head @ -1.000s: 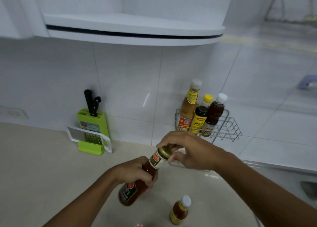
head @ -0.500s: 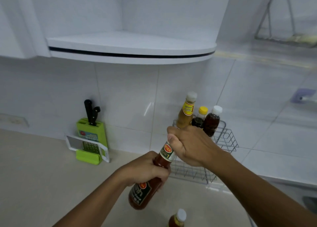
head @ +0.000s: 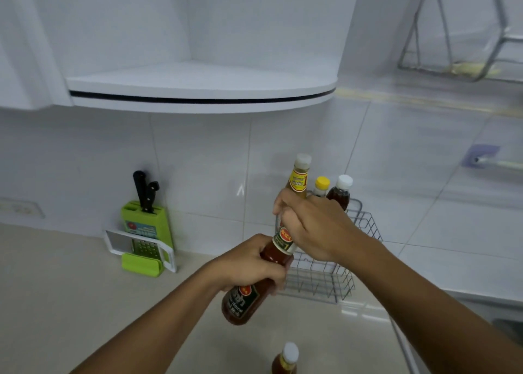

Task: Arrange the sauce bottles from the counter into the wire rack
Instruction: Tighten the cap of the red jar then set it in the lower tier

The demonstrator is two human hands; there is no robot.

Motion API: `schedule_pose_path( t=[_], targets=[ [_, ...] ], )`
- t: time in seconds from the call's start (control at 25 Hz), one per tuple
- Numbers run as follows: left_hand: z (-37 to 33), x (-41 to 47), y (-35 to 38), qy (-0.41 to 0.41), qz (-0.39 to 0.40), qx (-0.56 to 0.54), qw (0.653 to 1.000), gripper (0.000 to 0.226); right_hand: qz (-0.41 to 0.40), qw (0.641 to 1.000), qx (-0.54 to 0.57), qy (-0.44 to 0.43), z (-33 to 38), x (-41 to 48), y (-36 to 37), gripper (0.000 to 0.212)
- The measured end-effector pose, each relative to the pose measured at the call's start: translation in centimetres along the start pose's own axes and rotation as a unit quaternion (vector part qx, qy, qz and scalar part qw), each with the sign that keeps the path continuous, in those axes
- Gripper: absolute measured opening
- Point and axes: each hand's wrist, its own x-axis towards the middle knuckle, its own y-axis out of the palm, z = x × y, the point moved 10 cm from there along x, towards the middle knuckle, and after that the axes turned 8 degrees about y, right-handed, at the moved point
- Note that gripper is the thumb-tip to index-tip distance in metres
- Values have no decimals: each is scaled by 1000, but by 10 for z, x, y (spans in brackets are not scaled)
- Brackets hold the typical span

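Note:
I hold a tall red sauce bottle with a dark green label, tilted, above the counter. My left hand wraps its shoulder and my right hand covers its neck and cap. Just behind it the wire rack stands against the tiled wall. In the rack stand a tall orange sauce bottle, a yellow-capped bottle and a dark white-capped bottle. A small white-capped bottle stands on the counter at the bottom edge.
A green knife block with a grater stands against the wall at left. A white corner shelf hangs overhead. A sink edge lies at right, and a wire dish rack hangs at upper right.
Both hands have lifted the red bottle up and toward the rack. My right hand has slid from pinching the cap to covering the neck. The view has tilted upward.

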Motion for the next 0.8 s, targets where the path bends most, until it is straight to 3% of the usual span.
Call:
schedule_pose_path(
  t=[0.08, 0.16, 0.28, 0.4, 0.48, 0.56, 0.64, 0.8],
  targets=[
    [0, 5, -16, -11, -112, 77, 991, 13, -26, 997, -39, 58, -15, 4, 0, 29],
    [-8, 4, -27, -3, -206, 194, 959, 14, -44, 992, -21, 119, -31, 2, 0, 32],
    [-25, 3, -27, -3, -277, 390, 878, 22, -58, 974, 42, 215, -56, -6, 8, 44],
    [-33, 7, -24, 13, -303, 473, 828, 26, -40, 953, 77, 289, -74, -13, 15, 44],
    [-26, 11, -29, 4, -274, 434, 858, 27, -12, 920, 239, 309, -78, -18, 23, 41],
    [-13, 18, -28, -10, -232, 314, 921, 28, 20, 852, 430, 298, -73, -27, 32, 35],
    [-5, 24, -21, -14, -209, 246, 946, 40, 39, 838, 475, 266, -72, -33, 40, 33],
    [14, 35, 0, -1, -177, 217, 960, 72, 98, 807, 521, 260, -86, -46, 66, 31]
  ],
)
